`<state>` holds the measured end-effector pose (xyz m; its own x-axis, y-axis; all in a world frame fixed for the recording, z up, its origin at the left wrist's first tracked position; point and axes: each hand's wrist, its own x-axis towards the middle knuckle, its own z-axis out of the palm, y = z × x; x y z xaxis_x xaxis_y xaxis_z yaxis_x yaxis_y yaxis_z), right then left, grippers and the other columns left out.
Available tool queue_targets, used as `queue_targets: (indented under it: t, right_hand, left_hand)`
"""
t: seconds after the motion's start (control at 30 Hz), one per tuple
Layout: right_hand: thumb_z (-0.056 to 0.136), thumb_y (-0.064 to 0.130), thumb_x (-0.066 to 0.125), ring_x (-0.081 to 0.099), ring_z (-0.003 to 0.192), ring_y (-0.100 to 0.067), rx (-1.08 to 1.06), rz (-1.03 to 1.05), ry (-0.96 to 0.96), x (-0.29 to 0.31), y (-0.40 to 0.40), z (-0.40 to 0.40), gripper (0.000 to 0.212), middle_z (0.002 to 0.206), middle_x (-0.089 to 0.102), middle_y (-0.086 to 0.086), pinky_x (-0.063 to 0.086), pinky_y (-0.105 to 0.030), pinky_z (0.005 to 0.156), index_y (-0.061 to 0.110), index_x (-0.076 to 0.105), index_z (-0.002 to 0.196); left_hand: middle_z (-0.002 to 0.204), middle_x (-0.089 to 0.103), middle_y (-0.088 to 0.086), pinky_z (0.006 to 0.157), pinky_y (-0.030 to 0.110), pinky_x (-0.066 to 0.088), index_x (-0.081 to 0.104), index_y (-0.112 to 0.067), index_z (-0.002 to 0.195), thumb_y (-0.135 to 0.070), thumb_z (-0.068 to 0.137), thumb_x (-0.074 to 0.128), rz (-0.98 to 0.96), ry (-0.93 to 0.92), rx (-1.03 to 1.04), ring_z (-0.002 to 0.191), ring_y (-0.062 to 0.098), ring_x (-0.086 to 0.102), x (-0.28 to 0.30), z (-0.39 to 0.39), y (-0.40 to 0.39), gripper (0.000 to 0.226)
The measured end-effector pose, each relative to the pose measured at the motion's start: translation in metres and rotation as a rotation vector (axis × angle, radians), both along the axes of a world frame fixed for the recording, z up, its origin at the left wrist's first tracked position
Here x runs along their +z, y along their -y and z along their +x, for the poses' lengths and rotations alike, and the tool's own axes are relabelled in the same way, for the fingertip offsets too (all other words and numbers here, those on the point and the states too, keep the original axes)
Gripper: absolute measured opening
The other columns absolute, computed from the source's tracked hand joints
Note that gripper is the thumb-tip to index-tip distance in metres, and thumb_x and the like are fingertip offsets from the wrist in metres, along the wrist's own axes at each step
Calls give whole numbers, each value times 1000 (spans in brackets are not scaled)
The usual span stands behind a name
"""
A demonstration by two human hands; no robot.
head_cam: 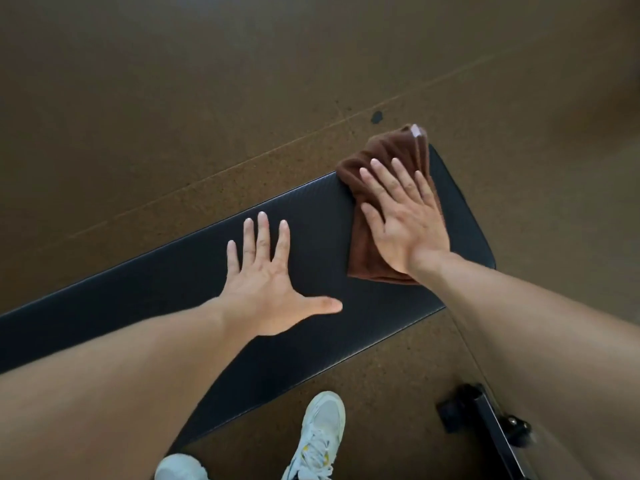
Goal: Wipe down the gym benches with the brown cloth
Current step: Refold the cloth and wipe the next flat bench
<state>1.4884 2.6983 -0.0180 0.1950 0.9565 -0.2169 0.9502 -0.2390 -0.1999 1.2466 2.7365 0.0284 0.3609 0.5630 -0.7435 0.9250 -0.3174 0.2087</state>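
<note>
Brown speckled floor; textured black bench pad (194, 271) under flat left hand (266, 289), right hand (403, 216) flattening plush brown cloth (384, 157).

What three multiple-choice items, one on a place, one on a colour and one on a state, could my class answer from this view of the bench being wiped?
1. Where on the bench pad does the brown cloth lie?
A. At its right-hand end
B. At its middle, under the left hand
C. On the floor beside it

2. What colour is the bench pad?
A. Red
B. Black
C. White

3. How does the right hand meet the cloth?
A. It pinches one corner and lifts it
B. It hovers well above it
C. It presses on it flat, fingers straight

Answers:
1 A: the cloth sits at the pad's right-hand end, its far edge hanging past the pad's rim.
2 B: the pad is black against the brown floor.
3 C: the palm and straight fingers lie on the cloth, while the left hand rests flat on bare pad.
</note>
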Motion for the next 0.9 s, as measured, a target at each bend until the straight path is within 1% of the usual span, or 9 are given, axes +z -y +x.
queue_targets:
  t: [0.07, 0.17, 0.33, 0.43, 0.5, 0.6, 0.67, 0.8, 0.9]
  right_hand:
    - [108, 54, 15, -3, 163, -10, -58, 11, 18, 1, 13, 24, 61, 175, 8, 16, -1, -41, 132, 38, 15, 167]
    - [108, 54, 16, -2, 163, -11, -156, 29, 30, 1, 32, 37, 62, 176, 8, 14, -1, -41, 132, 36, 16, 167]
    - [106, 57, 18, -5, 163, -12, -342, 15, 23, 4, 63, 35, 66, 176, 5, 13, -1, -40, 132, 33, 15, 168]
    - [107, 58, 20, -9, 162, -11, -489, 10, 14, 3, 81, 12, 66, 176, 1, 13, -5, -42, 132, 33, 13, 168]
    - [107, 61, 20, -9, 162, -12, -591, 12, 12, 3, 87, -18, 69, 177, 1, 13, -7, -44, 132, 31, 12, 168]
    - [108, 64, 21, -9, 163, -15, -665, 10, 18, 2, 84, -69, 71, 177, 2, 11, -6, -46, 132, 30, 10, 169]
    - [108, 63, 20, -8, 163, -15, -632, 8, 25, 3, 77, -113, 69, 177, 2, 11, -5, -47, 132, 31, 9, 169]
    - [109, 61, 20, -9, 163, -14, -448, -4, -10, 6, 63, -247, 67, 177, 2, 12, -4, -46, 132, 33, 10, 168]
    - [107, 62, 19, -10, 163, -15, -252, -21, -19, 8, 52, -364, 67, 177, 1, 12, -5, -46, 132, 34, 11, 168]
  left_hand:
    - [143, -62, 9, 120, 58, -20, -52, -22, 140, -99, 51, 59, -48, -89, -53, 134, 30, -55, -7, 5, 1, 162]
    - [136, -67, 9, 119, 59, -21, -59, -24, 131, -93, 51, 68, -25, -111, -89, 130, 32, -58, -12, 2, 3, 166]
    - [138, -66, 8, 117, 59, -25, -56, -24, 135, -93, 49, 69, 16, -20, -98, 131, 33, -58, -20, -6, 5, 167]
    - [142, -63, 8, 116, 58, -27, -49, -24, 142, -90, 53, 70, 42, 74, -102, 132, 31, -57, -25, -12, 5, 163]
    - [153, -53, 6, 118, 55, -26, -35, -26, 153, -87, 64, 65, 74, 218, -80, 138, 27, -52, -24, -22, 7, 147]
    - [168, -26, -5, 126, 45, -16, -2, -33, 162, -77, 90, 44, 127, 525, 7, 149, 12, -36, -17, -65, 28, 97]
    - [168, -22, -12, 127, 37, -12, 0, -35, 161, -69, 98, 34, 173, 633, 87, 150, 4, -31, -8, -121, 60, 79]
    - [167, -22, -14, 128, 34, -7, -4, -36, 159, -61, 104, 21, 213, 565, 136, 149, -2, -30, -6, -262, 105, 66]
    - [169, -14, -14, 128, 33, -3, 2, -33, 160, -63, 102, 19, 249, 529, 309, 150, -5, -23, -2, -349, 104, 68]
